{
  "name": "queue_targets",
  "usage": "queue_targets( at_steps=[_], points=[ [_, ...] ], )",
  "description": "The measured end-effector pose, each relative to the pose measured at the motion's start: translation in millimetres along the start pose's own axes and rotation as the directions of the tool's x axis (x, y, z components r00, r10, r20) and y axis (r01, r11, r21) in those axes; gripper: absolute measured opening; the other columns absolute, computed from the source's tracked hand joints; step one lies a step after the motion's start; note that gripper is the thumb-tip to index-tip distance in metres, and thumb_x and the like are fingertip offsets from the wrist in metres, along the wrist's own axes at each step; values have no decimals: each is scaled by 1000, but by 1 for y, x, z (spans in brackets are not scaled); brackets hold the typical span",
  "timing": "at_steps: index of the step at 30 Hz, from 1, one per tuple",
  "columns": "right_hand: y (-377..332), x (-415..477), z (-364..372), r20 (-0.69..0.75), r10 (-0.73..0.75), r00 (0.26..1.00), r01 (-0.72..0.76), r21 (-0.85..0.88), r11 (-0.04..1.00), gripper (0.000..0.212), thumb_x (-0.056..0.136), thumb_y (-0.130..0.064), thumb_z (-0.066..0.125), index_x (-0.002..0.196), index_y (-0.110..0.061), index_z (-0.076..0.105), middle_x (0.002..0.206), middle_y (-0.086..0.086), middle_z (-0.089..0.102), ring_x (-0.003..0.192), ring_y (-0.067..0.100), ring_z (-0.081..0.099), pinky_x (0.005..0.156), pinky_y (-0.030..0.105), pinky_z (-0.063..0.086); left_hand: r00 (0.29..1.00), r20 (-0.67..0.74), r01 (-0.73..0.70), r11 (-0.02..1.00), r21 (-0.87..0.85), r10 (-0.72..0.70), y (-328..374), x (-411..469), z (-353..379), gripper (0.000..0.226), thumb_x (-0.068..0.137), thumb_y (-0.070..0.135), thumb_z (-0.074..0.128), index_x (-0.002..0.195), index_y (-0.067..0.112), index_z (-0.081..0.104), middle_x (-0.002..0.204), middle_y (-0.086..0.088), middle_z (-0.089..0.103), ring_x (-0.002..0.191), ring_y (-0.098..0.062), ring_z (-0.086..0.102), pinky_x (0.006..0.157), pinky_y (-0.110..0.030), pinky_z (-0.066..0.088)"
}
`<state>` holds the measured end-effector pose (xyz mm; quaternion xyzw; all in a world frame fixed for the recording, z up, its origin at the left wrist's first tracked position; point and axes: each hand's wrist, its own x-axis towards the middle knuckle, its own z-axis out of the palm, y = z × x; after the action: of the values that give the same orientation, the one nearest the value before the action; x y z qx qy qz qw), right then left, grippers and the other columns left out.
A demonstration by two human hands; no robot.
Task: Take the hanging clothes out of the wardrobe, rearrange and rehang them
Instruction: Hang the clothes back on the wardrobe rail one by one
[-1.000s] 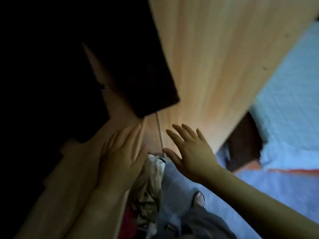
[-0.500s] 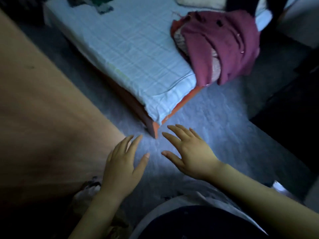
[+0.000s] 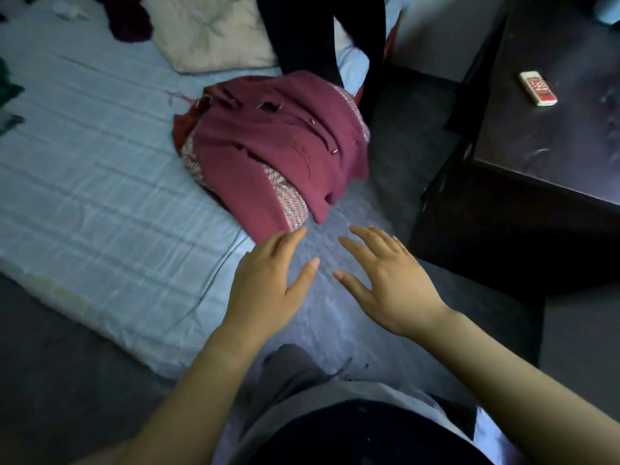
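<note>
We counted two hands, both bare, held out palm down with fingers straight and spread and gripping nothing: the left hand (image 3: 268, 283) and the right hand (image 3: 392, 283) hung side by side, thumbs pointing at each other with a gap between. Ahead of them one heap of clothes lay on the near corner of the bed (image 3: 100, 196), and in it we could tell two pieces: a maroon garment (image 3: 278, 146) on top and a patterned garment (image 3: 290, 199) showing under its edges. The heap's long axis ran aslant, from the far left down toward the near right, where a maroon corner hung over the bed's edge; which end was the collar we could not tell. The left fingertips (image 3: 300, 231) were just beside the heap's near edge, and we could not tell whether they touched it. Farther back on the bed lay one cream pillow (image 3: 208, 31) and one dark red cloth (image 3: 129, 18), and one black garment (image 3: 318, 31) rose past the heap. To the right stood one dark bench (image 3: 553, 146) carrying one small red-and-white box (image 3: 537, 88).
</note>
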<state>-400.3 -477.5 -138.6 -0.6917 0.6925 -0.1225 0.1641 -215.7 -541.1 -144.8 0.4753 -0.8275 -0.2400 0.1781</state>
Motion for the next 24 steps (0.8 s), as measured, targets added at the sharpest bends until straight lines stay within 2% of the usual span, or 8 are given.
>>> queue_targets(
  at_steps=[4,8,11,14,19,24],
  points=[
    [24,88,-4,13,30,999,-30,55,998,65,89,-60,27,134,-17,48,141,6,45,132,28,38,106,52,34,1000,6,-1,999,32,1,-30,84,-2,53,90,49,40,131,17,50,123,-5,59,109,-22,55,89,-37,48],
    [46,195,-28,5,19,1000,-19,31,999,69,88,-60,24,132,-14,49,140,8,46,131,30,39,106,53,34,998,60,-22,997,68,18,-61,189,-13,58,89,50,36,130,12,51,125,-11,57,113,-30,54,92,-43,47],
    [67,269,-59,-1,43,999,-43,8,999,74,85,-62,19,137,-16,45,144,7,42,135,27,34,110,50,26,996,80,-56,992,110,47,-71,279,-27,61,89,52,34,132,13,50,128,-11,56,117,-29,52,94,-45,46],
    [98,325,-83,-38,82,996,-82,3,997,71,87,-60,22,137,-16,45,143,8,43,134,27,35,110,49,26,988,122,-114,980,166,95,-72,363,-26,63,89,55,31,134,14,48,131,-11,53,120,-29,50,96,-49,43],
    [174,384,-103,-71,223,972,-218,73,973,67,87,-60,26,133,-17,48,139,5,46,132,24,37,106,52,33,968,222,-154,978,141,120,-55,474,14,65,87,58,28,134,18,47,133,-8,51,122,-26,48,99,-48,42],
    [272,450,-134,-70,293,953,-287,81,954,69,86,-61,24,135,-18,48,142,5,45,134,25,36,108,50,32,956,269,-155,979,130,116,-20,583,69,68,86,60,25,135,18,46,135,-7,51,123,-27,48,99,-50,42]
  ],
)
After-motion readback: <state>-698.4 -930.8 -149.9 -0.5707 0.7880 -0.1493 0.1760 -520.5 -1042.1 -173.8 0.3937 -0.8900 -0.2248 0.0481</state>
